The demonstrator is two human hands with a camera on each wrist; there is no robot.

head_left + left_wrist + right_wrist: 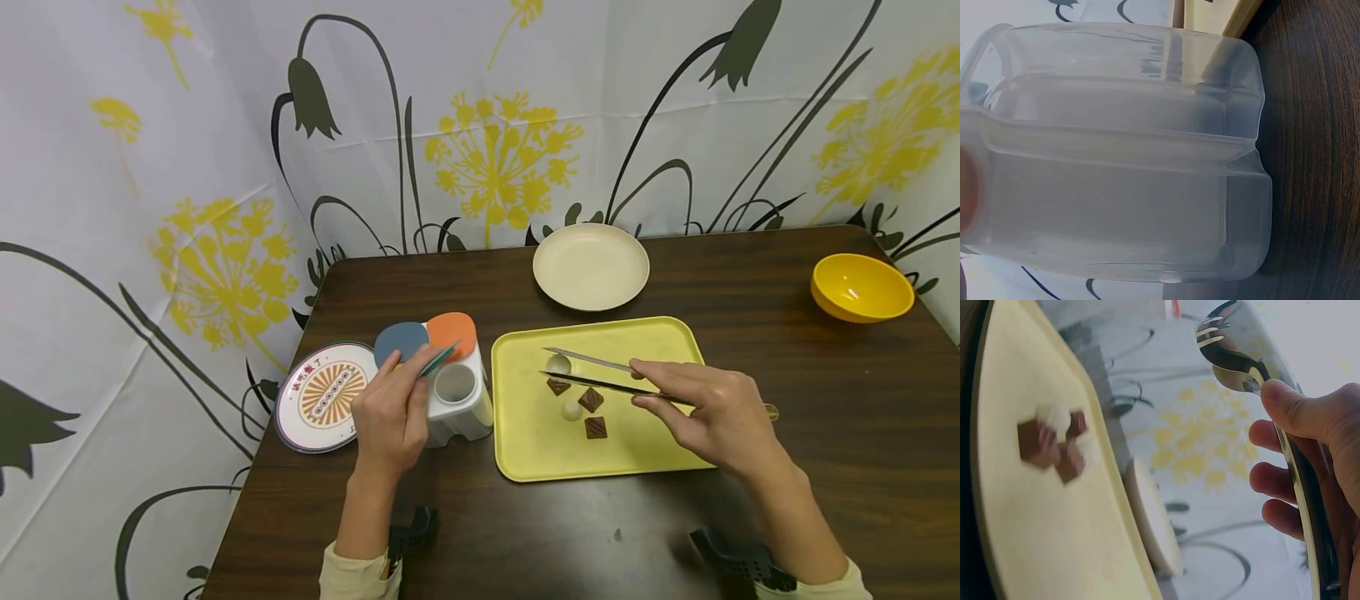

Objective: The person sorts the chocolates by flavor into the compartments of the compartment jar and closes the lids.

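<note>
My left hand (392, 412) pinches a teal flip lid (438, 358), tilted up over a white container (463, 417) with several compartments. One round compartment mouth shows uncovered. A blue lid (402, 340) and an orange lid (452, 333) lie flat behind it. In the left wrist view the container's translucent side (1104, 200) fills most of the picture. My right hand (712, 408) holds metal tongs (1300, 481) with a fork-shaped tip, their arms spread above a yellow tray (637, 462). On the tray sit several brown chocolates (596, 427) and two pale balls (572, 410); nothing is between the tips.
A patterned plate (360, 362) lies left of the container. Behind the tray is a cream plate (591, 267). A yellow bowl (862, 287) stands at the far right of the dark wooden table (540, 533). Flower-printed cloth (495, 50) hangs along the back and left.
</note>
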